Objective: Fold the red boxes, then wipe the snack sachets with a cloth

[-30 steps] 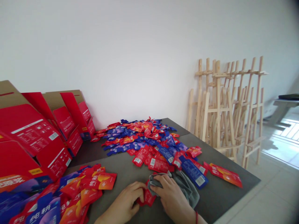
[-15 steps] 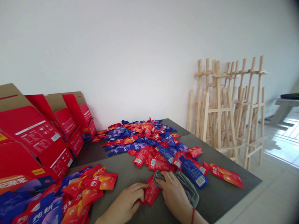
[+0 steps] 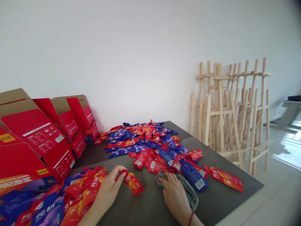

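My left hand (image 3: 112, 185) pinches one end of a red pouch (image 3: 134, 184), whose orange-printed face shows as it hangs over the grey table (image 3: 141, 210). On the right, my right hand (image 3: 173, 191) rests closed on a crumpled grey cloth (image 3: 188, 190) lying on the tabletop. Beyond the cloth, a blue pouch (image 3: 194, 175) lies with its barcode up, and another red pouch (image 3: 227, 178) is close to the right edge. A heap of red and blue pouches (image 3: 141, 135) spreads across the far part. Nearer, to the left of my left hand, is a second pile of pouches (image 3: 77, 197).
Open red cardboard boxes (image 3: 39, 131) stand in a row along the left side. A white wall (image 3: 141, 62) rises behind the table. Several wooden easels (image 3: 221, 116) lean together at the right, past the table's edge, on a tiled floor (image 3: 265, 201).
My left hand has lifted the red pouch off the table and moved it left, away from the cloth, turning its printed face into view. My right hand stays on the cloth.
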Demonstrator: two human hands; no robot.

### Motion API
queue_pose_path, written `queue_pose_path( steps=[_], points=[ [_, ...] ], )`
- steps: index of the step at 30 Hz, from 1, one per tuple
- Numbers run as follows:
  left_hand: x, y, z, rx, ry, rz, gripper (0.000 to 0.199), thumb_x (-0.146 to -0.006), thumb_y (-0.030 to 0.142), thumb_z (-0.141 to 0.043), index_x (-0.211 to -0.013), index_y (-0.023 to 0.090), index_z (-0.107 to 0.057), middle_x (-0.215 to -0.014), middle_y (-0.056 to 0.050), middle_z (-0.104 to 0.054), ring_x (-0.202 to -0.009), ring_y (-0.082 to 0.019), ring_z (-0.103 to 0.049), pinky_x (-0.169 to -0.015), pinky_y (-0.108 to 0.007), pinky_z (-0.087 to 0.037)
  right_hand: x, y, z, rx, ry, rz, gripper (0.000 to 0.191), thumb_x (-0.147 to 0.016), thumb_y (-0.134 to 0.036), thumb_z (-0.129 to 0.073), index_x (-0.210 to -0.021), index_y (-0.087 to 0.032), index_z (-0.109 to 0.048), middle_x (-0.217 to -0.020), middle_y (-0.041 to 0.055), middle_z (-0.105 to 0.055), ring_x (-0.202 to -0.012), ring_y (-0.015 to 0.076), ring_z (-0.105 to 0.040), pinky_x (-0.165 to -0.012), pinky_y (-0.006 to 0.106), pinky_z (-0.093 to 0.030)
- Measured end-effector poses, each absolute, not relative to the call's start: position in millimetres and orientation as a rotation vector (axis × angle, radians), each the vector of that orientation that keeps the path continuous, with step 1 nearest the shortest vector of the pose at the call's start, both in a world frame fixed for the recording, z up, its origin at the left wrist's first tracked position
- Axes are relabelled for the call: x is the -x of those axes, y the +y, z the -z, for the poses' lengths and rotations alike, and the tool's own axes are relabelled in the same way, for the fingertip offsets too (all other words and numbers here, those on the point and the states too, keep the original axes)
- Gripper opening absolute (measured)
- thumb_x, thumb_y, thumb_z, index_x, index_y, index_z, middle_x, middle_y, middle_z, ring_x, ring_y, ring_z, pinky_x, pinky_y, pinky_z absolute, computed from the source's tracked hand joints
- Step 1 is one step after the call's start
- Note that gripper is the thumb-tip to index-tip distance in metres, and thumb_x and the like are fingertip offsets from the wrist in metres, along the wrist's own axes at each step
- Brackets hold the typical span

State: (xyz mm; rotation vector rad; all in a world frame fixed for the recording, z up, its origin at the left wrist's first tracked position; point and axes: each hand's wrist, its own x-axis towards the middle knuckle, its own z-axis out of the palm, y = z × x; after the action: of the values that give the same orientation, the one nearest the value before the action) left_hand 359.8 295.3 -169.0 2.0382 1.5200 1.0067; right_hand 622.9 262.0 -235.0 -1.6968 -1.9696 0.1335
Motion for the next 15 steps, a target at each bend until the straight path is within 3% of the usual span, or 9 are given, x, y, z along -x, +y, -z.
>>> queue_pose_path(
  steps=[5, 9, 15],
  points=[
    [-322.1, 322.0, 173.8, -1.917, 1.709, -0.899, 0.02, -0.086, 0.042, -0.044, -0.088, 0.024, -0.054, -0.077, 0.003, -0.066, -0.076, -0.021, -0.064, -0.073, -0.03, -0.047, -621.7, 261.5, 234.1, 1.677, -1.961, -0.138, 0.051, -0.073, -0.005, -0.049, -0.115, -0.029, -0.067, -0.125, 0.0036, -0.057, -0.115, 0.0235, -0.049, -0.1, 0.033, -0.037],
    [-290.5, 337.8, 185.3, -1.965, 1.885, -0.547, 0.019, -0.088, 0.033, -0.037, -0.089, 0.023, -0.053, -0.077, 0.0, -0.067, -0.077, -0.022, -0.066, -0.071, -0.03, -0.046, -620.9, 261.4, 231.1, 1.653, -1.951, -0.155, 0.049, -0.074, -0.006, -0.049, -0.114, -0.029, -0.067, -0.121, 0.0034, -0.058, -0.111, 0.0234, -0.05, -0.098, 0.034, -0.038],
    [-283.1, 343.7, 184.5, -2.358, 2.136, -0.166, 0.027, -0.081, 0.017, -0.045, -0.103, 0.018, -0.06, -0.11, -0.01, -0.065, -0.108, -0.026, -0.058, -0.093, -0.037, -0.041, -620.6, 260.5, 228.8, 1.642, -1.943, -0.167, 0.047, -0.075, -0.006, -0.049, -0.111, -0.03, -0.067, -0.121, 0.0032, -0.059, -0.113, 0.0238, -0.049, -0.099, 0.035, -0.037]
  ],
)
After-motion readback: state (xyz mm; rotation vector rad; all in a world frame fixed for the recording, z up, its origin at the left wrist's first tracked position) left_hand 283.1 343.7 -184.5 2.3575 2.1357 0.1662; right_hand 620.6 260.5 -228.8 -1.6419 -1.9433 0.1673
